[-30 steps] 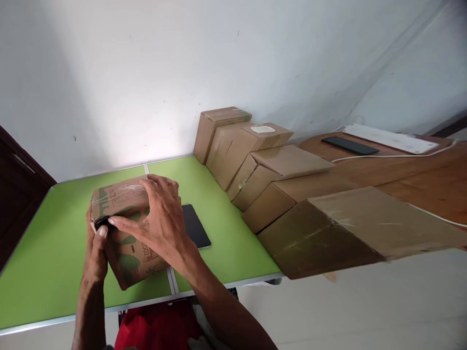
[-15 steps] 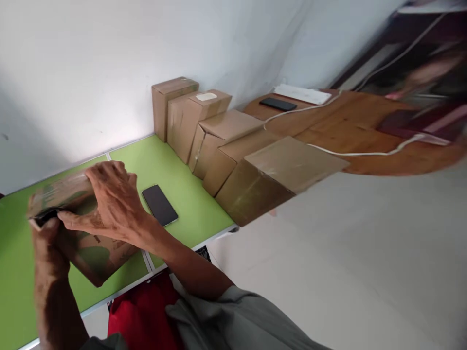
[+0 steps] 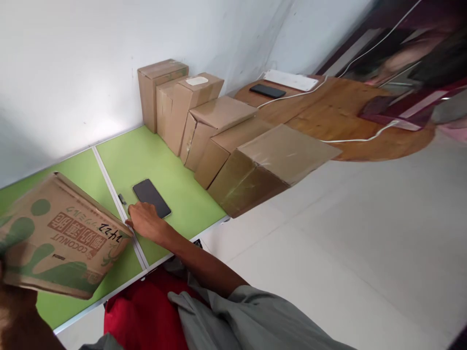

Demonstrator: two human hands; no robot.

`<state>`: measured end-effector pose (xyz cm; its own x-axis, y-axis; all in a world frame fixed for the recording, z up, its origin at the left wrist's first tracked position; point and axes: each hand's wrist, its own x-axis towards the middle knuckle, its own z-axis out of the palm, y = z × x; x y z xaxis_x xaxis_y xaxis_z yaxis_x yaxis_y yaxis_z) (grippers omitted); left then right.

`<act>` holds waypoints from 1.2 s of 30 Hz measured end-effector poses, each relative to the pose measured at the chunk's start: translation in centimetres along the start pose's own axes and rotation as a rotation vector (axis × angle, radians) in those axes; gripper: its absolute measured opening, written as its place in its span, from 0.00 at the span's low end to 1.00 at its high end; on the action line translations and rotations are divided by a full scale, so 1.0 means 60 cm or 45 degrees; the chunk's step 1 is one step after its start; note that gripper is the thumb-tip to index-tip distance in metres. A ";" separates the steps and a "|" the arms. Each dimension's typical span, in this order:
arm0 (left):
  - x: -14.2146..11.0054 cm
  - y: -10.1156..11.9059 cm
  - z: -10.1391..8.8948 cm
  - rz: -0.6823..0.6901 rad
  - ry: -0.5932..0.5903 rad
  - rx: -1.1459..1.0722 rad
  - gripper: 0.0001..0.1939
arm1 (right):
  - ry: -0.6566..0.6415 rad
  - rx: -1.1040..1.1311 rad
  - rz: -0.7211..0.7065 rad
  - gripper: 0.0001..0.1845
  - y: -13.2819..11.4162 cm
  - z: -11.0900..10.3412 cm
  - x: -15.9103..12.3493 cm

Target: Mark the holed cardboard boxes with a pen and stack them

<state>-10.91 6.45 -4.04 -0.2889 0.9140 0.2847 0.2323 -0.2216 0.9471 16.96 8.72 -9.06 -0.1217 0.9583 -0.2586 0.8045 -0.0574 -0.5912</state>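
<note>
A brown cardboard box point(image 3: 73, 243) with green print, "COCONUT" lettering and handwritten black digits is tilted over the left of the green table. My left hand point(image 3: 14, 296) grips it at the lower left; shadow and the box hide most of its fingers. My right hand point(image 3: 144, 221) is closed, knuckles up, beside the box's right corner. Whatever is in its fingers, if anything, is hidden, and I cannot tell whether it touches the box. A dark phone point(image 3: 152, 197) lies just behind that hand. Near the table seam is a small dark object point(image 3: 122, 199), too small to name.
Several closed cardboard boxes point(image 3: 219, 119) stand in a row along the right of the green table point(image 3: 127, 155); the nearest box point(image 3: 270, 160) overhangs its edge. A round wooden table point(image 3: 310, 112) beyond bears another phone point(image 3: 268, 91), a white power strip point(image 3: 291, 80) and cables. A person's arm point(image 3: 401, 61) shows at upper right.
The box has been turned, so its printed face now shows towards me. My right hand has come off its top to the right corner and closed. My left hand has moved left with it.
</note>
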 end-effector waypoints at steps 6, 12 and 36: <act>-0.055 -0.035 0.005 -0.306 0.118 -0.122 0.27 | 0.044 0.108 0.040 0.05 0.007 0.017 0.020; -0.065 -0.031 0.013 -0.206 0.125 -0.245 0.44 | 0.472 0.828 -0.317 0.09 0.001 -0.044 -0.013; -0.098 0.011 0.074 -0.181 -0.088 -0.270 0.53 | 0.403 1.337 -1.095 0.06 -0.126 -0.013 -0.075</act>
<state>-4.94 2.41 -5.74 -0.2387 0.9606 0.1424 -0.0077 -0.1485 0.9889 11.89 5.09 -2.81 -0.1011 0.8136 0.5726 -0.2796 0.5291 -0.8012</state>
